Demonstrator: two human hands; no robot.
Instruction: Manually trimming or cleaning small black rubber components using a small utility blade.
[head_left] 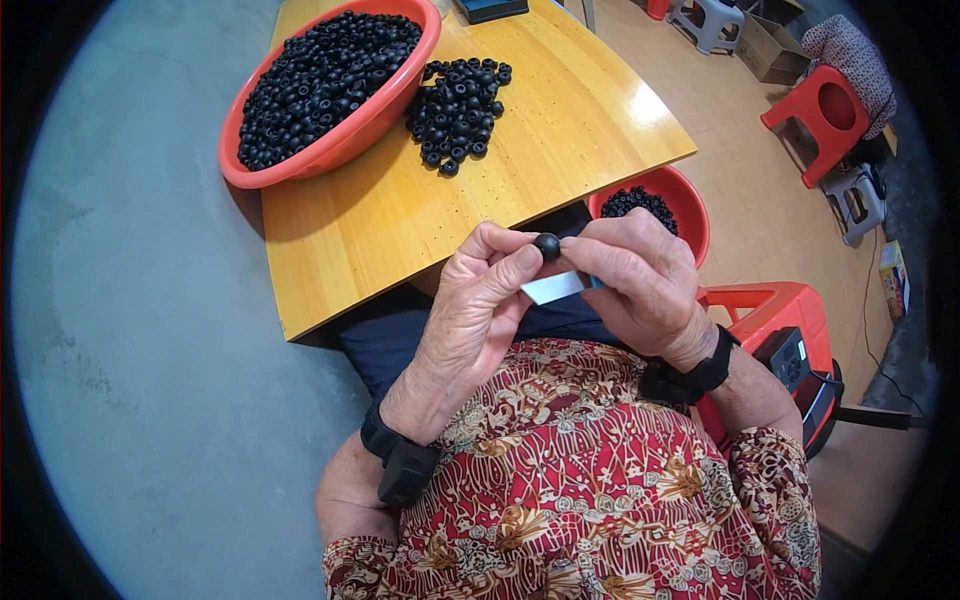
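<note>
My left hand (470,320) pinches a small round black bead (547,246) between thumb and fingertips, just in front of the table's near edge. My right hand (640,285) meets it from the right, fingers touching the same bead, and grips a flat silvery blade-like tool (551,288) that pokes out leftward beneath the bead. Both wrists wear black bands. A loose pile of black beads (457,108) lies on the wooden table (400,220).
A large red bowl (385,110) heaped with black beads sits at the table's far left. A smaller red bowl (690,205) holding some beads stands low at my right. Red and grey stools (825,115) and a cardboard box stand on the floor to the right.
</note>
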